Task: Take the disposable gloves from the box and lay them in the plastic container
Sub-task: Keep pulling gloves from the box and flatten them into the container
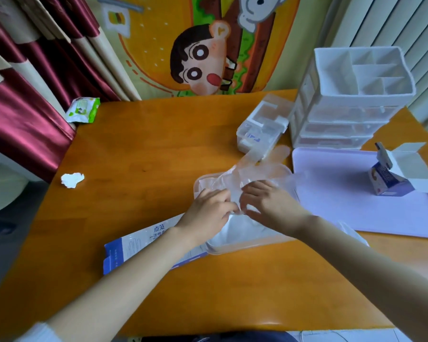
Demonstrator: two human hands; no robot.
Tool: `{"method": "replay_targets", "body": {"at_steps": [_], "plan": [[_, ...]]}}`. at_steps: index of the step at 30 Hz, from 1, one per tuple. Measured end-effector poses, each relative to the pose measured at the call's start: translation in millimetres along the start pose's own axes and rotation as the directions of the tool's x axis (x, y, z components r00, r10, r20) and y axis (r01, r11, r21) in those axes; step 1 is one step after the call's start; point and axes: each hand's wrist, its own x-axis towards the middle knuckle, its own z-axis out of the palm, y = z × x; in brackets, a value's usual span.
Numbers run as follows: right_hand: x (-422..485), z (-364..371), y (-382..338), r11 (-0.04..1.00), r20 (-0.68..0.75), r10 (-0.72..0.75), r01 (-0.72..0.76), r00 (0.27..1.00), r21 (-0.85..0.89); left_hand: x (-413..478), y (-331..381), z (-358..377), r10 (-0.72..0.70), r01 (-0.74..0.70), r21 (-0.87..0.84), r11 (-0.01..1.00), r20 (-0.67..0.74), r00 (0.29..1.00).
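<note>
Your left hand [209, 208] and right hand [269, 203] meet over the clear rectangular plastic container [247, 246], curled fingers pinching the near cuff of a translucent disposable glove [257, 164] whose long axis runs away from you, its tips overhanging the container's far rim.

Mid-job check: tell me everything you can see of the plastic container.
The plastic container is a shallow, clear tray with rounded corners and a raised rim, lying flat on the table. Clear gloves lie crumpled in it, some trailing over its far edge. The left hand and right hand hold the gloves above it. Its near-left corner lies by the flattened glove box.
</note>
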Motion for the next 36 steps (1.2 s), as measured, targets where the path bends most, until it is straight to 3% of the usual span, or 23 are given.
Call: {"method": "replay_targets", "body": {"at_steps": [4, 9, 11, 13, 15, 17, 19, 21, 23, 25, 27, 29, 31, 34, 36], "plan": [[-9.1, 18.5, 11.1, 0.997, 0.115, 0.011, -0.002, 0.993, -0.082, 4.5, 0.5, 17.6, -0.086, 0.060, 0.118, 0.991, 0.229, 0.970], [-11.4, 21.1, 10.2, 0.991, 0.362, 0.125, -0.095, 0.924, -0.099, 12.0, 3.8, 30.6, -0.116, 0.045, 0.205, 0.978, 0.348, 0.930], [-8.1, 17.4, 6.6, 0.975, 0.539, 0.211, -0.218, 0.816, -0.051, 15.0, 4.0, 34.5, -0.140, 0.044, 0.237, 0.971, 0.406, 0.903], [-7.1, 16.4, 7.7, 0.906, 0.710, 0.286, -0.423, 0.644, 0.019, 17.8, 3.8, 38.9, -0.159, 0.026, 0.274, 0.961, 0.474, 0.866], [-5.2, 15.2, 9.3, 0.817, 0.780, 0.292, -0.569, 0.553, 0.097, 20.7, 4.8, 41.4, -0.196, 0.010, 0.324, 0.946, 0.549, 0.813], [-1.1, 12.8, 10.7, 0.793, 0.750, 0.333, -0.600, 0.571, 0.104, 24.8, 6.9, 40.8, -0.218, -0.016, 0.357, 0.934, 0.604, 0.767], [3.7, 12.1, 10.1, 0.834, 0.635, 0.393, -0.549, 0.665, 0.059, 28.5, 8.7, 38.3, -0.209, -0.035, 0.333, 0.942, 0.665, 0.717], [5.7, 14.6, 9.7, 0.840, 0.543, 0.423, -0.539, 0.725, 0.064, 30.8, 8.0, 35.6, -0.212, 0.010, 0.269, 0.963, 0.735, 0.644], [6.2, 20.7, 9.1, 0.830, 0.522, 0.440, -0.553, 0.731, 0.074, 32.6, 2.6, 35.6, -0.217, 0.103, 0.195, 0.975, 0.778, 0.590], [5.1, 28.0, 9.2, 0.821, 0.557, 0.441, -0.567, 0.704, 0.066, 35.9, -3.3, 38.5, -0.237, 0.231, 0.117, 0.966, 0.763, 0.601], [3.8, 32.9, 8.9, 0.814, 0.626, 0.427, -0.579, 0.653, 0.048, 38.6, -5.1, 41.1, -0.287, 0.345, 0.051, 0.937, 0.677, 0.678], [3.1, 36.7, 8.6, 0.796, 0.684, 0.412, -0.603, 0.602, 0.052, 40.2, -3.0, 46.2, -0.324, 0.378, 0.018, 0.925, 0.554, 0.767], [3.6, 39.1, 7.3, 0.790, 0.722, 0.402, -0.612, 0.563, 0.038, 40.5, -0.1, 55.3, -0.331, 0.360, 0.037, 0.932, 0.488, 0.807], [4.1, 43.8, 8.2, 0.810, 0.726, 0.410, -0.586, 0.552, -0.011, 40.8, 1.8, 69.7, -0.358, 0.307, 0.188, 0.933, 0.560, 0.747], [3.3, 49.2, 12.2, 0.870, 0.691, 0.403, -0.486, 0.599, -0.086, 40.4, 1.3, 77.9, -0.388, 0.246, 0.306, 0.920, 0.604, 0.697]]}}
